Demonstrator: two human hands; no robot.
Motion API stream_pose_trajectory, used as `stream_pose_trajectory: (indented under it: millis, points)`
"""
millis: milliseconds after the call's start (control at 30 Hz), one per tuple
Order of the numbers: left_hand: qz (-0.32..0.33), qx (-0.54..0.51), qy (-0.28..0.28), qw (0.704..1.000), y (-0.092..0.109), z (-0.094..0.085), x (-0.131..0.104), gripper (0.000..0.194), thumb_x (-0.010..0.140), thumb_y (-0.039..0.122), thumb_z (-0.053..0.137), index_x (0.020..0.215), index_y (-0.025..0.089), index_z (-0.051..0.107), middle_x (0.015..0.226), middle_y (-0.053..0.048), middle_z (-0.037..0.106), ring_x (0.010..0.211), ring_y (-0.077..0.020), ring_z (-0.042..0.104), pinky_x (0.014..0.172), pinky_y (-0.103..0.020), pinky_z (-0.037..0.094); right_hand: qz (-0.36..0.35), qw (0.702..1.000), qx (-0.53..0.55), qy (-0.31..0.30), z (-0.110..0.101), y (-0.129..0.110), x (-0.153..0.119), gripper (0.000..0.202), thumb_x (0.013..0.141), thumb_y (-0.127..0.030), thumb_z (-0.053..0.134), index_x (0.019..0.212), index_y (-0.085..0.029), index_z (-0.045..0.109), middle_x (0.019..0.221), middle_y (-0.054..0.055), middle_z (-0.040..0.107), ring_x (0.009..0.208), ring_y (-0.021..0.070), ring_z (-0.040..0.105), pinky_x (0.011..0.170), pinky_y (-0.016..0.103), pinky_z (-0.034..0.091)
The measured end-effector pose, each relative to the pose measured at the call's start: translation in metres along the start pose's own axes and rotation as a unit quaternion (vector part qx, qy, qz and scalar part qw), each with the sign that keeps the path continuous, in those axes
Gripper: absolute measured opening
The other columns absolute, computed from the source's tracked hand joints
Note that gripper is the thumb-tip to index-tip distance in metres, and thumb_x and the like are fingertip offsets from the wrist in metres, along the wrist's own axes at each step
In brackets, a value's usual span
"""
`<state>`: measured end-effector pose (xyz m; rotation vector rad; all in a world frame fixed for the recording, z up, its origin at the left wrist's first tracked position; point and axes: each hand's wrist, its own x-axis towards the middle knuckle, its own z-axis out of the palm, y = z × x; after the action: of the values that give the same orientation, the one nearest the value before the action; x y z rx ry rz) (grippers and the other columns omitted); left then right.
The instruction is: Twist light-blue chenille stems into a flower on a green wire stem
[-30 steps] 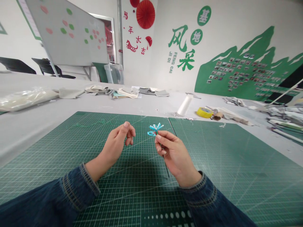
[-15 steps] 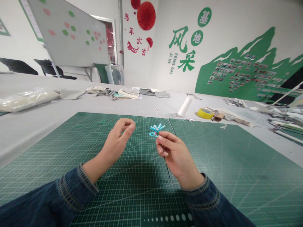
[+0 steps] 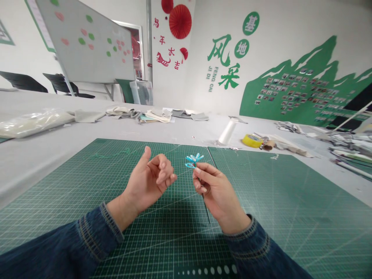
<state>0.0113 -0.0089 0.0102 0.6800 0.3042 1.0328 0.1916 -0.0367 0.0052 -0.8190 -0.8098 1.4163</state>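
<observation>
Small blue pipe-cleaner flower [image 3: 194,159]: fuzzy looped petals fanned outward, head up, atop thin dark stem running down behind fingers; was pinched above green mat, clear of surface.

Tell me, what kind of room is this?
Probably a craft or sewing workroom: green cutting mats cover the table, folded fabric pieces lie at the back, and a thread cone stands beside yellow tape.

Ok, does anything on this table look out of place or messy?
Nothing looks damaged or spilled. The white thread cone leans instead of standing upright, and fabric scraps lie loose at the table's far edge.
</observation>
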Motion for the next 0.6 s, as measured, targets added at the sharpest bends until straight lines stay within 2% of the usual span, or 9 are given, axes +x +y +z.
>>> stream_pose_trajectory:
  millis: [67,133,200,267,400,600]
  points:
    - [0.031,-0.035,0.046,0.998,0.002,-0.001,0.001,0.054,0.100,0.056,0.034,0.071,0.018,0.060,0.068,0.001,0.059,0.064,-0.0088,0.058,0.081,-0.025,0.055,-0.001,1.000,0.001,0.001,0.002,0.003,-0.001,0.012,0.069,-0.021,0.081,0.077,-0.016,0.073,0.062,-0.001,0.061,0.049,0.0062,0.049,0.042,0.018,0.028]
    - [0.044,-0.045,0.087,0.994,0.002,-0.002,0.002,0.051,0.100,0.054,0.037,0.077,0.017,0.063,0.093,-0.005,0.069,0.091,-0.0144,0.066,0.093,-0.029,0.054,-0.003,1.000,0.004,0.004,0.005,0.006,-0.002,0.012,0.070,-0.020,0.081,0.078,-0.016,0.072,0.063,-0.001,0.061,0.049,0.0062,0.049,0.042,0.018,0.028]
    - [0.049,-0.039,0.099,0.993,-0.001,-0.003,0.003,0.048,0.099,0.053,0.039,0.085,0.016,0.066,0.116,-0.010,0.068,0.114,-0.0213,0.062,0.102,-0.033,0.051,-0.005,1.000,0.008,0.006,0.007,0.008,-0.003,0.012,0.070,-0.020,0.080,0.078,-0.016,0.072,0.065,-0.001,0.062,0.049,0.0062,0.050,0.042,0.017,0.028]
    - [0.058,-0.026,0.081,0.995,-0.003,-0.002,0.004,0.048,0.099,0.052,0.040,0.098,0.013,0.068,0.132,-0.013,0.062,0.127,-0.0256,0.055,0.106,-0.037,0.048,0.000,1.000,0.009,0.001,0.009,0.011,-0.003,0.013,0.070,-0.019,0.080,0.079,-0.016,0.071,0.064,-0.001,0.062,0.049,0.0061,0.051,0.042,0.017,0.029]
    - [0.063,-0.019,0.053,0.996,-0.006,0.002,0.003,0.051,0.098,0.052,0.042,0.118,0.010,0.063,0.145,-0.017,0.052,0.137,-0.0290,0.046,0.112,-0.040,0.041,0.014,1.000,-0.001,-0.020,0.011,0.015,-0.005,0.012,0.071,-0.020,0.079,0.077,-0.015,0.069,0.062,-0.002,0.061,0.048,0.0061,0.051,0.042,0.017,0.030]
    - [0.051,-0.029,0.093,0.994,-0.009,0.008,0.003,0.055,0.098,0.049,0.043,0.132,0.007,0.054,0.144,-0.020,0.052,0.136,-0.0299,0.047,0.116,-0.041,0.036,0.057,0.996,-0.023,-0.062,0.017,0.018,-0.010,0.014,0.069,-0.022,0.079,0.076,-0.015,0.069,0.061,-0.002,0.062,0.045,0.0066,0.052,0.040,0.017,0.030]
